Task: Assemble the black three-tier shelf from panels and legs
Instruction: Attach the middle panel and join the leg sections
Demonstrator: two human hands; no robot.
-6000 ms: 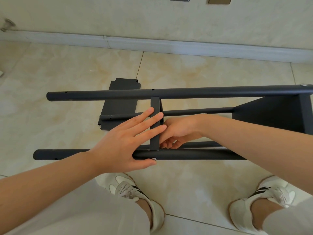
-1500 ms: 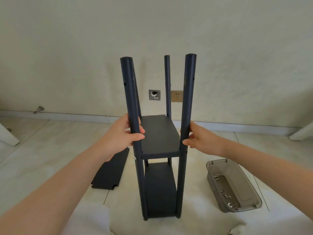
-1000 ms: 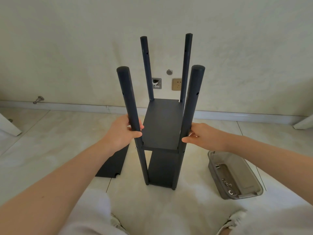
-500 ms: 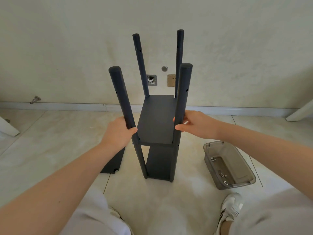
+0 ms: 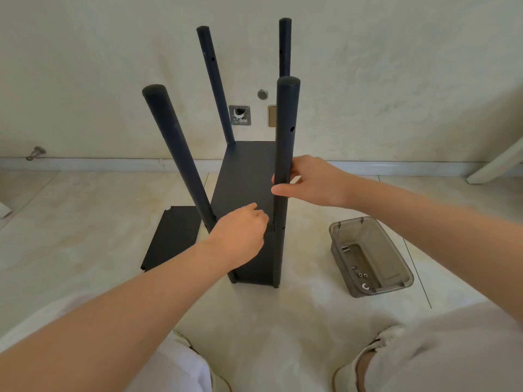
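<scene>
We note a cream plaster wall (image 5: 396, 66) beyond the grip of the right hand (image 5: 314, 181), an open wall box (image 5: 240, 115), socket plate (image 5: 272, 116) and round cap (image 5: 262, 94) above and left of it, pale skirting (image 5: 85, 164) at its level, a doorstop (image 5: 36, 152) far left, glossy beige tiles (image 5: 70, 222) below.

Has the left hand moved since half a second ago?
Yes. The left hand left the near-left leg and shifted right, to the front edge of the middle panel.

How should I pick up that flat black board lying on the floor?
Take the loose panel by its long left edge, coming from the left: it lies flat on the floor, and the shelf frame crowds its right side.
</scene>
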